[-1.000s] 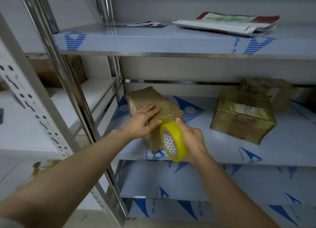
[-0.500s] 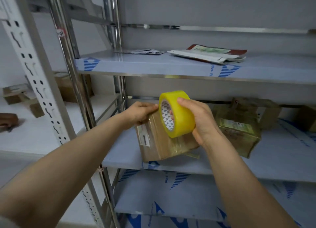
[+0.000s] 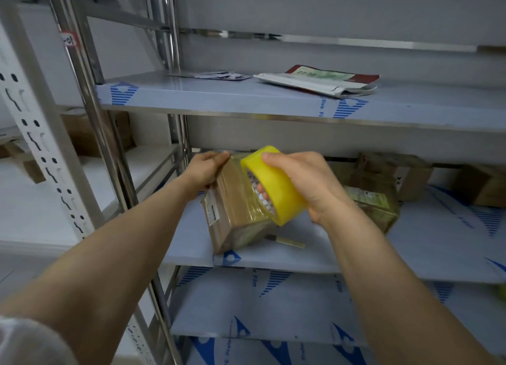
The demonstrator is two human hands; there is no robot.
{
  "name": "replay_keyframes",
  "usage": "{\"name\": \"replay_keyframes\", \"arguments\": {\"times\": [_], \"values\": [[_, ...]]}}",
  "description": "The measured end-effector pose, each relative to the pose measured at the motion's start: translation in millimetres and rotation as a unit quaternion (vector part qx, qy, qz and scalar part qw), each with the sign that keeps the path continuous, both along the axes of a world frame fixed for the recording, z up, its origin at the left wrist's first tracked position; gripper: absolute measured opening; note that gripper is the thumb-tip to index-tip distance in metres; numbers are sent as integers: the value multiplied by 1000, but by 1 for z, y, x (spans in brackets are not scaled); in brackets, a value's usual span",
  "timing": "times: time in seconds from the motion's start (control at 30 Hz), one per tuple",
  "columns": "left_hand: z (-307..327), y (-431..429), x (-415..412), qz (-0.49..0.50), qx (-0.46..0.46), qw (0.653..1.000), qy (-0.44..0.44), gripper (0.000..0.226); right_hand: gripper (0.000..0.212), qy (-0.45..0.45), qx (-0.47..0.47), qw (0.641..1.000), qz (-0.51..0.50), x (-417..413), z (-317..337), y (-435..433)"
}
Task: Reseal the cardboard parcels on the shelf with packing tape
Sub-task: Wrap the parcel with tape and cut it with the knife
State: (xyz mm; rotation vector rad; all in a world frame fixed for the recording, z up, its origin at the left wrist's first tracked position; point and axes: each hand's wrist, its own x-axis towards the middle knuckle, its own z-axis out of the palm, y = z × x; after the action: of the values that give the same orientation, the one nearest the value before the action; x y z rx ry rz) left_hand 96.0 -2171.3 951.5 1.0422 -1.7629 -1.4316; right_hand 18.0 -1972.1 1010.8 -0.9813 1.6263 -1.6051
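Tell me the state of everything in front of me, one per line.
small parcel: tilted on end, partly taped.
tape roll: held against the small parcel.
left hand: grips small parcel's top.
right hand: grips tape roll.
larger parcel: rests on middle shelf.
mailers: flat on upper shelf.

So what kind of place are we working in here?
Likely a parcel storeroom or mailroom: metal shelving, taped cardboard parcels on it, flat mailers one shelf up.

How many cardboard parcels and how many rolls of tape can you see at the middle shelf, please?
Cardboard parcels: 4
Yellow tape rolls: 1
Total: 5
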Motion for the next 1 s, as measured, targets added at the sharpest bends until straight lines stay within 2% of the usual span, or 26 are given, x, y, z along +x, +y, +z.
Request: {"name": "replay_keyframes", "arguments": {"times": [0.07,0.13,0.23,0.33,0.43,0.77,1.0], "values": [[0,-2,-3,24,-2,1000,8,26,30,10,6,1000,2,-2,-2,8],[2,-4,-6,35,-4,999,10,23,49,47,16,999,-16,-5,-6,14],[3,-6,-9,27,-4,1000,-2,24,80,155,58,985,-53,-3,-23,19],[3,-8,-9,28,2,1000,-2,27,92,145,69,985,-62,-3,-49,19],[3,-11,-8,23,5,1000,-7,38,84,106,67,989,-78,1,-70,19],[6,-14,-6,-7,-3,999,-37,41,45,27,78,991,-108,4,-96,19],[5,-21,-9,-6,-22,999,-44,41,51,53,103,986,-124,6,-119,6]]}}
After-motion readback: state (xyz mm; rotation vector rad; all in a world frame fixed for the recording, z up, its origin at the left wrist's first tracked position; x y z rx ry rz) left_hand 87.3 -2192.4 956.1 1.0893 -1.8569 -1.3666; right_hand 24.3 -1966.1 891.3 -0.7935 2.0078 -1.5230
